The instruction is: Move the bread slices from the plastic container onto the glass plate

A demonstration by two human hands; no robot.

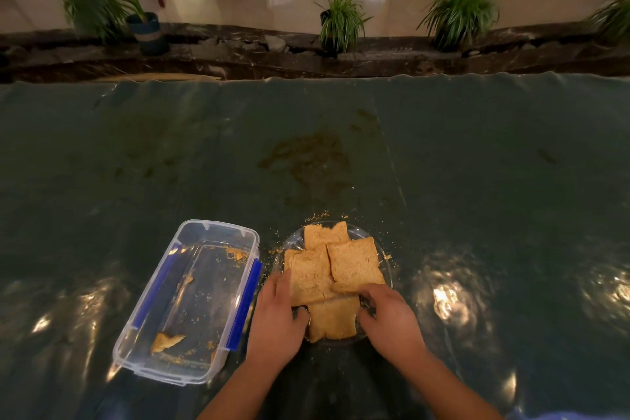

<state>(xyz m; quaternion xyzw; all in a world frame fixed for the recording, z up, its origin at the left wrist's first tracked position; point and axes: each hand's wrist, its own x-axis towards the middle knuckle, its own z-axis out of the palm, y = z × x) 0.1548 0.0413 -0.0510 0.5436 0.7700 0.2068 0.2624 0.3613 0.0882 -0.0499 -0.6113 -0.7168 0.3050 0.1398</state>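
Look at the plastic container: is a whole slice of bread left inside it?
No. The container holds only crumbs and a torn scrap.

A lobby-like hall: glossy pale stone floor (238, 7) at the far side, potted green plants (341, 20) along a dark marble ledge (375, 58).

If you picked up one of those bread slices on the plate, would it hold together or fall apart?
Probably crumbly: crumbs ring the glass plate, and broken bits lie in the plastic container. The bread slices look thin and light, so one would likely sag or tear if lifted by a corner.
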